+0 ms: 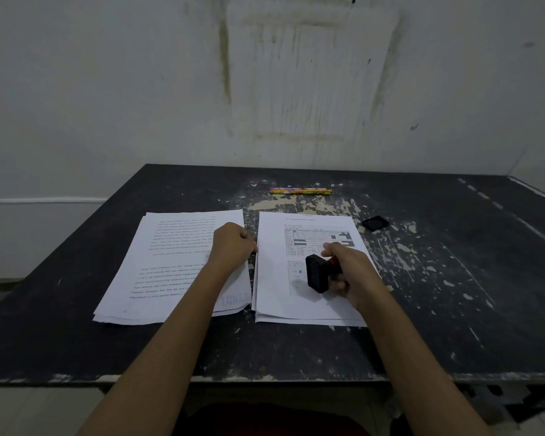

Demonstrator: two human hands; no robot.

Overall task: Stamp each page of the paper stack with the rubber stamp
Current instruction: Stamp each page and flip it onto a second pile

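Two paper stacks lie side by side on the black table (422, 341). The right stack (274, 278) shows a printed page with tables. The left stack (170, 247) lies turned the other way, with a faint blue stamp mark near its front right corner. My right hand (350, 275) grips the rubber stamp (317, 273), a black block with a red handle, tilted on its side just above the right stack's page. My left hand (232, 245) rests in a loose fist on the left stack's right edge, with its fingers at the gap between the stacks.
A black ink pad or lid (375, 223) lies beyond the right stack. Two coloured pencils (300, 191) lie near the back of the table. The tabletop paint is chipped in the middle and right. A stained white wall stands behind, and another wall runs along the right.
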